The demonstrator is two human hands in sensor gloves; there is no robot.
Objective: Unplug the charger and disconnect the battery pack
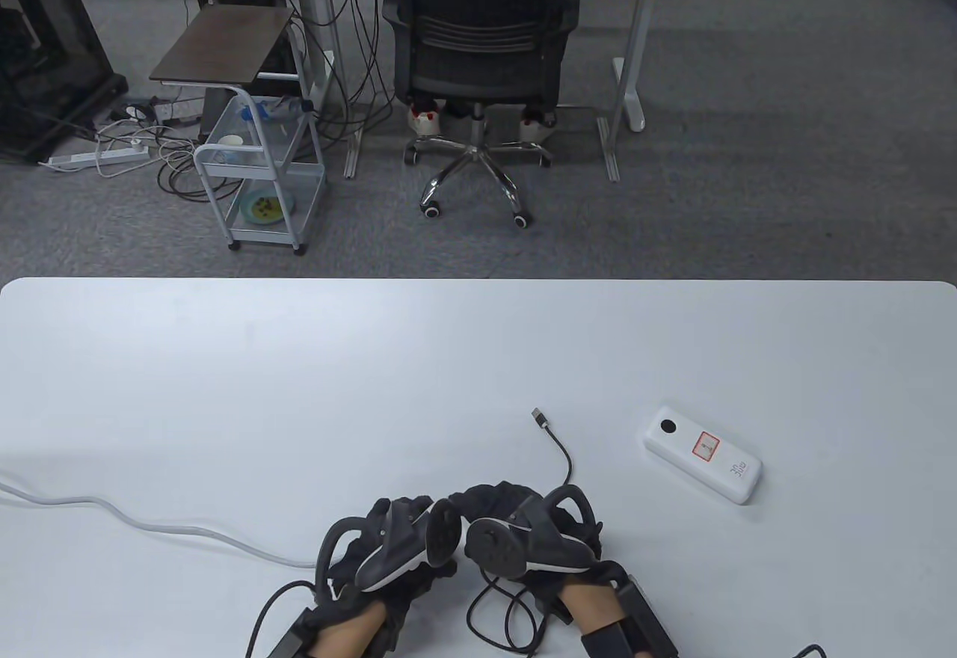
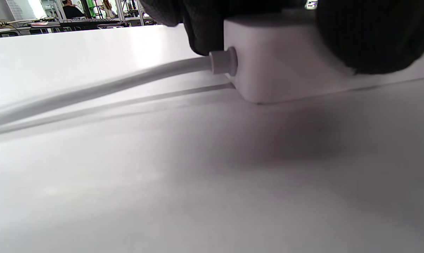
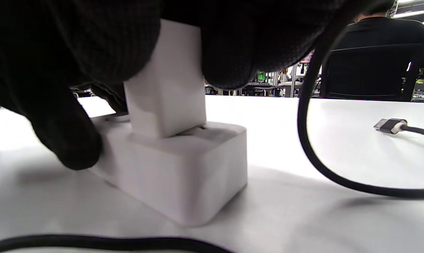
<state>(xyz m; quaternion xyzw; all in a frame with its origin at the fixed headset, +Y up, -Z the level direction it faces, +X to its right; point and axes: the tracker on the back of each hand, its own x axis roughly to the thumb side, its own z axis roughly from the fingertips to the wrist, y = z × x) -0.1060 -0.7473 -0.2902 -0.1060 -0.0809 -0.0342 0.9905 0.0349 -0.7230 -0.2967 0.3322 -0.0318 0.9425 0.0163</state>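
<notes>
A white charger (image 3: 164, 98) stands in a white power strip (image 3: 177, 168) and looks slightly tilted. My right hand (image 1: 531, 538) grips the charger from above, its gloved fingers (image 3: 75, 52) wrapped around it. My left hand (image 1: 400, 542) holds the power strip (image 2: 286, 59) down on the table, its fingers (image 2: 373, 35) on top of it. The white battery pack (image 1: 703, 454) lies apart at the right. The black cable (image 1: 564, 463) runs from my right hand, and its USB plug (image 1: 540, 417) lies free on the table, not in the battery pack.
The strip's white cord (image 1: 149, 523) runs off the table's left edge and also shows in the left wrist view (image 2: 110, 84). The black cable loops close to my right hand (image 3: 310, 123). Glove wires trail by my wrists (image 1: 501, 613).
</notes>
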